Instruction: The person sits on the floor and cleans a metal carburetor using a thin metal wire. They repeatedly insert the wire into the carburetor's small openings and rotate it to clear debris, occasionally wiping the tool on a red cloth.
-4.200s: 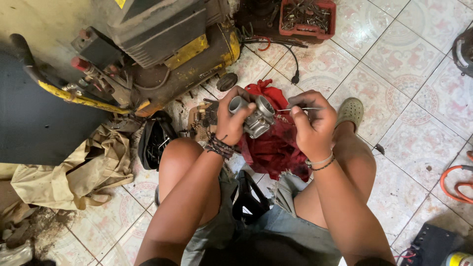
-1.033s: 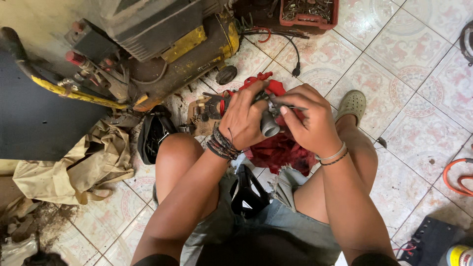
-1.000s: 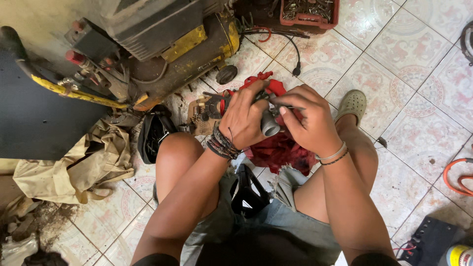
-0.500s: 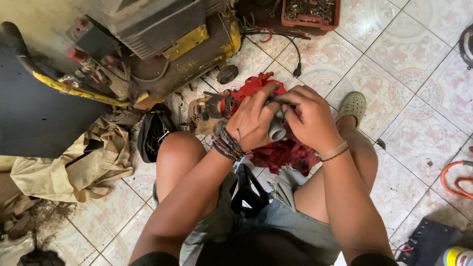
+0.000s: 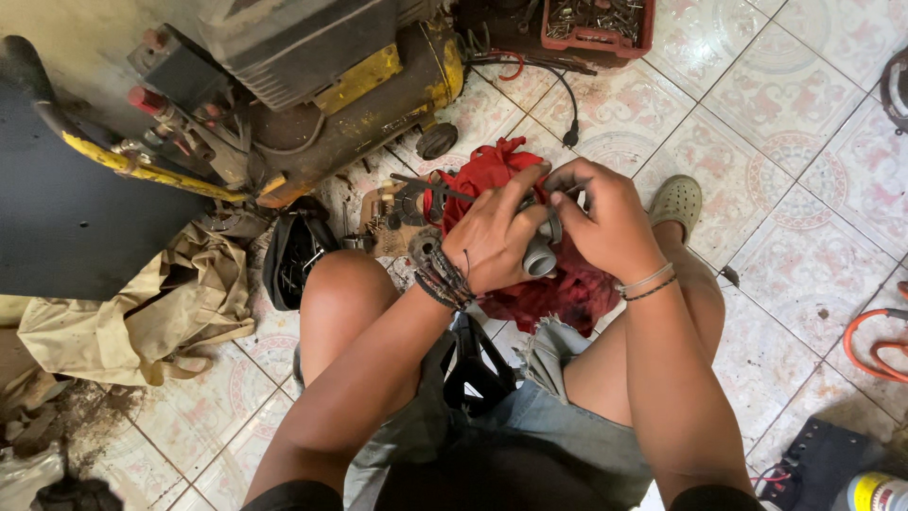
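Observation:
I sit on a tiled floor with both hands raised over my knees. My left hand (image 5: 494, 237) wraps around a small grey metal engine part (image 5: 541, 254), which it mostly hides. My right hand (image 5: 605, 220) closes on the same part from the right, fingertips meeting the left hand's at its top. A red rag (image 5: 558, 289) lies bunched under the hands, between my legs. Dark bracelets circle my left wrist and thin bands my right.
A yellow and black machine (image 5: 331, 85) stands at the upper left. A red tray of metal bits (image 5: 596, 24) sits at the top. Small parts (image 5: 397, 213) lie on the floor by the rag. A tan cloth (image 5: 142, 303) lies left, an orange hose (image 5: 875, 336) right.
The hands have closed in together over the metal part, which showed more plainly earlier. They have shifted slightly with the part and cover most of it now.

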